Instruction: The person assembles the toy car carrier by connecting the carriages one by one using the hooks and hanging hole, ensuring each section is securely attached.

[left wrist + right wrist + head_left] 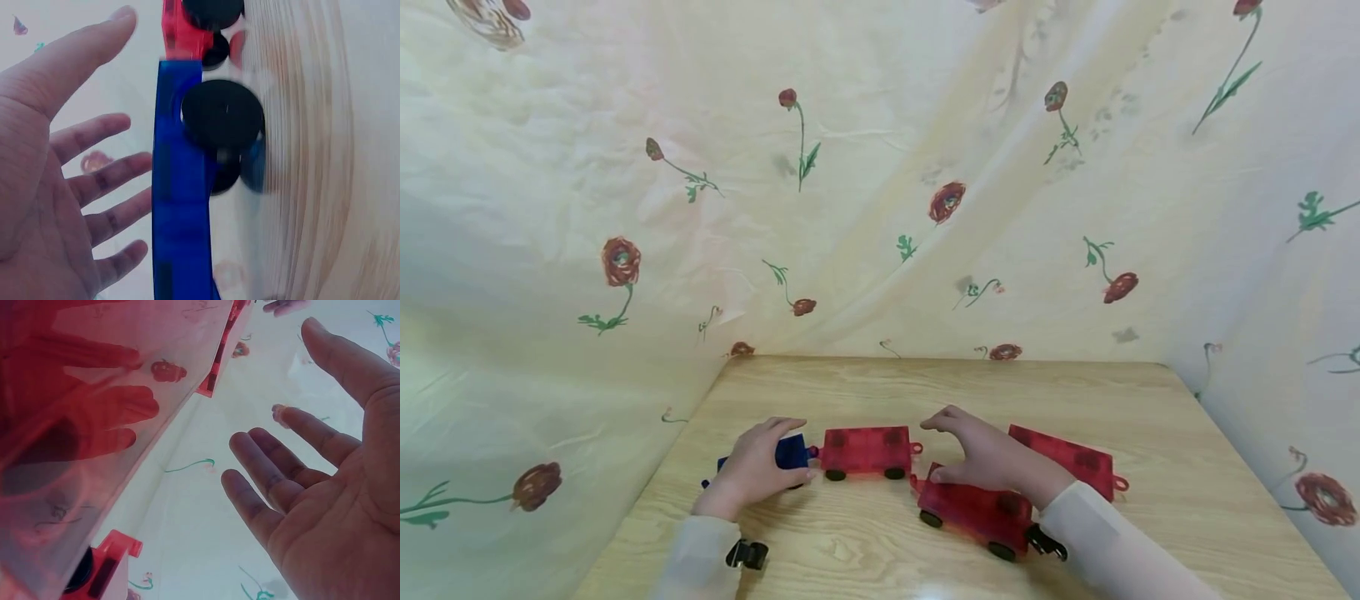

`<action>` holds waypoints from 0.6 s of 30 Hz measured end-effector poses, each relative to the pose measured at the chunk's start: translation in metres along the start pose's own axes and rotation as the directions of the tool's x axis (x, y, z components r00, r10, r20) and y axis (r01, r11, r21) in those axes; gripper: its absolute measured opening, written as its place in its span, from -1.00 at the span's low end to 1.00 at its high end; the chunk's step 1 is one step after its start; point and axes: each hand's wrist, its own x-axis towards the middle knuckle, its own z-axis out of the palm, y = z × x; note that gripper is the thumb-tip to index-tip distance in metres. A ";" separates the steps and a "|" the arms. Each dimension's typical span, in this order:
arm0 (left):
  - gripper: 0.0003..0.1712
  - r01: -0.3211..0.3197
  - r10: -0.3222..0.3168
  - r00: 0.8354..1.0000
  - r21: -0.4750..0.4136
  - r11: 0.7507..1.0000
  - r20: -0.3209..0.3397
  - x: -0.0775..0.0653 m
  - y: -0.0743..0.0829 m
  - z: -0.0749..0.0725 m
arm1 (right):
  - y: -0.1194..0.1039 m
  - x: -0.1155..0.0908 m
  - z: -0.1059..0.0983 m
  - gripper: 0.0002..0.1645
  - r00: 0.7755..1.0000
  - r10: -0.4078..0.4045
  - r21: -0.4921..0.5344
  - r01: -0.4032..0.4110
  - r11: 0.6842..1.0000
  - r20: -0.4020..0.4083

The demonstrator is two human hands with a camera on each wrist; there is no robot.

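Note:
My left hand hovers around a translucent blue toy train car on the table's left side, thumb and fingers spread on either side. In the left wrist view, the blue car's black wheel shows, and the fingers stay loosely extended beside its body. A red train car stands end to end with the blue one. My right hand is over a second red car set at an angle, its fingers extended and parted. Through that car's clear red side, the right wrist view shows the flowered cloth.
A third red car with a ring at its end lies behind my right forearm. The wooden table ends at a flower-patterned cloth hanging behind and at both sides. A black strap clip sits at the left sleeve.

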 end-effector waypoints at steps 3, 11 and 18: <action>-0.01 -0.015 0.015 1.000 -0.003 1.000 -0.022 0.003 0.006 0.005 | 0.002 -0.007 0.000 -0.16 1.000 0.007 -0.003 -0.007 1.000 -0.023; -0.02 -0.044 0.044 0.999 -0.052 0.998 -0.005 0.013 0.025 0.017 | 0.004 -0.027 0.002 -0.20 0.999 0.032 -0.011 -0.032 0.999 -0.023; -0.05 -0.076 0.083 0.995 -0.105 0.992 0.062 0.024 0.043 0.032 | 0.003 -0.040 0.006 -0.40 1.000 0.010 -0.014 -0.010 1.000 -0.027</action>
